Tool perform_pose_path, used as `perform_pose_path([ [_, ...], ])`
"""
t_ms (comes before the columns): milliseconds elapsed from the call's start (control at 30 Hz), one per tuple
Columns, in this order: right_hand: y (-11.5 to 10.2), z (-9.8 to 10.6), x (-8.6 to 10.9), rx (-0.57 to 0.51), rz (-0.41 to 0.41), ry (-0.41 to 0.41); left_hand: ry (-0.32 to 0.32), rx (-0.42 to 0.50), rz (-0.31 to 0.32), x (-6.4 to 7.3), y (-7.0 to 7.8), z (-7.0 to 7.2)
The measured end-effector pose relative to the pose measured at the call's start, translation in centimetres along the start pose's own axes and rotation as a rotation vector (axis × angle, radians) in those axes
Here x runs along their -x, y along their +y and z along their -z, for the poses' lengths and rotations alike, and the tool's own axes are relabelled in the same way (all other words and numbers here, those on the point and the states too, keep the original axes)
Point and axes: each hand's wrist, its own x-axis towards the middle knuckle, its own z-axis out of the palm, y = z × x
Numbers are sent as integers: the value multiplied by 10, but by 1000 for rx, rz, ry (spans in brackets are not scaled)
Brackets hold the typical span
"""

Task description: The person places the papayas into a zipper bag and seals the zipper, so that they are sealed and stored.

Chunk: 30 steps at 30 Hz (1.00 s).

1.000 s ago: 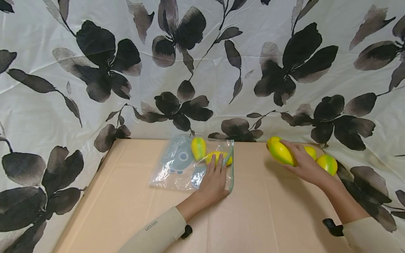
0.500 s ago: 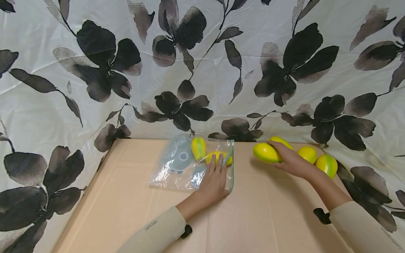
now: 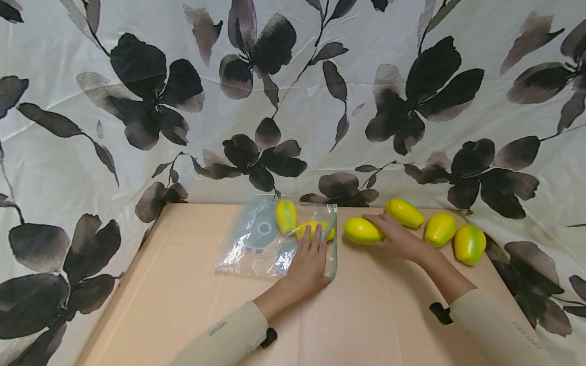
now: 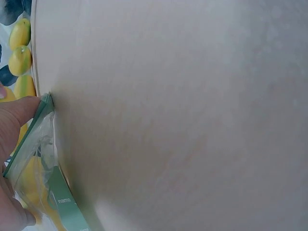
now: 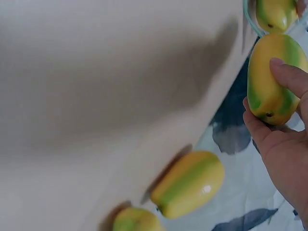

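My left hand (image 3: 305, 259) lies with straight fingers over the right end of a clear zip bag (image 3: 233, 259) with a blue cartoon print. In the left wrist view the thumb touches the green zip edge (image 4: 30, 132), and the mouth gapes. Inside the bag are one upright yellow-green mango (image 3: 287, 217) and a second mango (image 3: 303, 230), partly under the fingertips. My right hand (image 3: 397, 238) grips another mango (image 3: 361, 231) between thumb and fingers, just right of the bag's mouth. The right wrist view shows this mango (image 5: 262, 72) end-on toward the bag edge (image 5: 247, 17).
To the right, on the tan board (image 3: 366, 315), lie three more mangoes: a far one (image 3: 404, 213), a middle one (image 3: 440, 230) and a near one (image 3: 469, 244) by the board's right edge. A flower-printed cloth (image 3: 329, 112) rises behind the board.
My right hand has carried its mango leftward from the group of mangoes to beside the bag's mouth. The left hand and bag have stayed in place.
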Motion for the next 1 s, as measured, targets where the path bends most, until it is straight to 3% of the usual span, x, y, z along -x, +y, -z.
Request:
perform_pose_path([
  [200,1,-17,-6,-78,-24,-25,3,3,-3,2,-1,-1],
  [700,-2,-28,-17,-62,-30,-12,3,0,-8,0,-2,0],
  [1000,-10,-38,-25,-85,-73,-23,19,7,-26,-2,-3,-2],
])
